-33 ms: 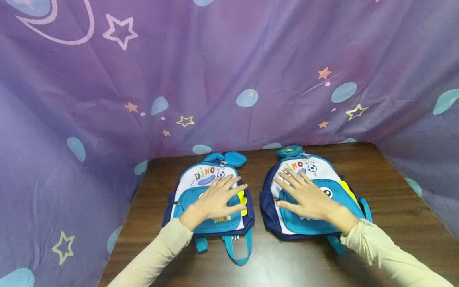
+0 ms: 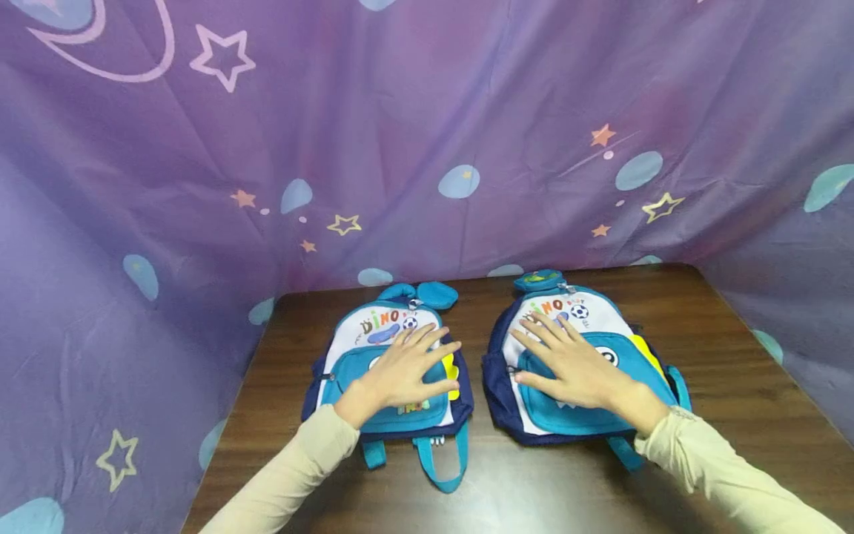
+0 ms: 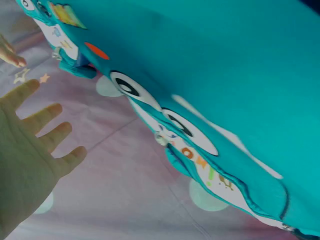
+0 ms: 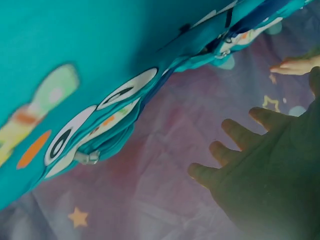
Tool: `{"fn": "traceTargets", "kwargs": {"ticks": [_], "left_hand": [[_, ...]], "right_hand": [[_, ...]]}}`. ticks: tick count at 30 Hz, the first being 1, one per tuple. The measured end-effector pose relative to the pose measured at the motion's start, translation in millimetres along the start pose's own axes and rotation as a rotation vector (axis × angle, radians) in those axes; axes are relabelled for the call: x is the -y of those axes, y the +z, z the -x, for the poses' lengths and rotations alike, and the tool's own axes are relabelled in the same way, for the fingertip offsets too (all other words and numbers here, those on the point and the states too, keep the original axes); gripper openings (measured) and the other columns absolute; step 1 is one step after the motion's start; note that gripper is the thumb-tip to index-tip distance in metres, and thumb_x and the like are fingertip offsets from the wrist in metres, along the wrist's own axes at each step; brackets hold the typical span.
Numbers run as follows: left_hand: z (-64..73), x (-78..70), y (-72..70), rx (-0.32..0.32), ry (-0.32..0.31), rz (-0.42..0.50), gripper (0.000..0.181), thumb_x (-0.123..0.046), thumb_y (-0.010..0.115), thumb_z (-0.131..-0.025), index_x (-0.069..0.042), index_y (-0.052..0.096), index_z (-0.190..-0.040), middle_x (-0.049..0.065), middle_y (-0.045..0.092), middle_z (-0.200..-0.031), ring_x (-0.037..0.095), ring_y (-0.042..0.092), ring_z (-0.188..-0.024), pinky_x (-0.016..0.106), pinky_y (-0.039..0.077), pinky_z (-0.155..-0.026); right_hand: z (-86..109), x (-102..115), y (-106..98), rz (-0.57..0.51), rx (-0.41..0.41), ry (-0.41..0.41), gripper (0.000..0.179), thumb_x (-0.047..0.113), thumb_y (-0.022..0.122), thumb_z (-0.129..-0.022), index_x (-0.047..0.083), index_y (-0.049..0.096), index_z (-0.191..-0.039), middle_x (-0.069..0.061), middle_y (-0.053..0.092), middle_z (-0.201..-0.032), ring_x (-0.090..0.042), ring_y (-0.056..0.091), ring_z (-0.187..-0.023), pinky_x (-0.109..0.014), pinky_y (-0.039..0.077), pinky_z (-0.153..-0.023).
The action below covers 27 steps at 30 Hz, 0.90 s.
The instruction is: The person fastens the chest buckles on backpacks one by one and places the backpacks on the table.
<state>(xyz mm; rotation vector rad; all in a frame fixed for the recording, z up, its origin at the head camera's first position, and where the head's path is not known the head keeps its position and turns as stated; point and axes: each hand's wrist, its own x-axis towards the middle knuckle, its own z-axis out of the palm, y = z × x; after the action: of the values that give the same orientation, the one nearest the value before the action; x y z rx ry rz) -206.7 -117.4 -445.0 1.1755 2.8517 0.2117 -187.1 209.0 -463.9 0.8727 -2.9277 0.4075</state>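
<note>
Two small children's backpacks lie side by side, front up, white and teal with navy sides and "DINO" lettering. Over the left backpack (image 2: 353,382) my left hand (image 2: 403,369) is held palm down, fingers straight and spread. The right hand (image 2: 577,367) is spread the same way above the right backpack (image 2: 610,411). In the left wrist view a gap shows between the left hand (image 3: 27,165) and the teal pocket (image 3: 225,60) with printed eyes. Likewise, the right wrist view shows the right hand (image 4: 270,175) apart from the teal fabric (image 4: 100,45). Neither hand holds anything.
Both backpacks rest on a dark brown wooden table (image 2: 734,371). A teal strap loop (image 2: 443,483) hangs toward the near side from the left backpack. Behind and beside the table hangs a purple curtain (image 2: 387,133) printed with stars and blue ovals.
</note>
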Motion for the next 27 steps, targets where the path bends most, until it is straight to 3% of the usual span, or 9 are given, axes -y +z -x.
{"fn": "traceTargets", "kwargs": {"ticks": [6, 12, 23, 27], "left_hand": [[1.1, -5.1, -1.2, 0.006, -0.017, 0.031, 0.071, -0.068, 0.044, -0.095, -0.027, 0.039, -0.153, 0.004, 0.034, -0.161, 0.028, 0.027, -0.151, 0.058, 0.023, -0.12], [-1.4, -10.5, -1.4, -0.043, -0.008, 0.06, 0.07, -0.066, 0.047, -0.095, -0.026, 0.041, -0.152, 0.007, 0.037, -0.159, 0.029, 0.03, -0.149, 0.058, 0.026, -0.118], [-20.7, -8.0, -3.4, -0.015, -0.006, 0.068, 0.071, -0.067, 0.046, -0.095, -0.027, 0.04, -0.153, 0.007, 0.035, -0.161, 0.028, 0.028, -0.15, 0.058, 0.025, -0.119], [-23.3, -5.6, -3.3, 0.009, -0.041, 0.068, 0.072, -0.068, 0.046, -0.094, -0.028, 0.038, -0.154, 0.007, 0.034, -0.161, 0.029, 0.028, -0.15, 0.057, 0.025, -0.119]], "right_hand": [[13.5, -6.9, -6.4, -0.007, 0.005, 0.041, 0.073, 0.058, 0.052, -0.097, 0.018, 0.036, -0.155, -0.015, 0.031, -0.162, -0.04, 0.017, -0.152, -0.063, 0.013, -0.119], [22.8, -10.8, -13.7, 0.003, -0.005, 0.051, 0.072, 0.056, 0.053, -0.097, 0.014, 0.038, -0.154, -0.018, 0.033, -0.16, -0.041, 0.019, -0.151, -0.063, 0.014, -0.12], [14.7, -23.4, -18.3, -0.041, 0.029, 0.091, 0.079, 0.06, 0.053, -0.095, 0.014, 0.032, -0.156, -0.018, 0.026, -0.163, -0.041, 0.015, -0.152, -0.058, 0.01, -0.122], [11.0, -27.6, -18.2, -0.045, 0.042, 0.097, 0.083, 0.062, 0.054, -0.094, 0.014, 0.03, -0.157, -0.018, 0.026, -0.163, -0.042, 0.015, -0.152, -0.06, 0.01, -0.121]]}}
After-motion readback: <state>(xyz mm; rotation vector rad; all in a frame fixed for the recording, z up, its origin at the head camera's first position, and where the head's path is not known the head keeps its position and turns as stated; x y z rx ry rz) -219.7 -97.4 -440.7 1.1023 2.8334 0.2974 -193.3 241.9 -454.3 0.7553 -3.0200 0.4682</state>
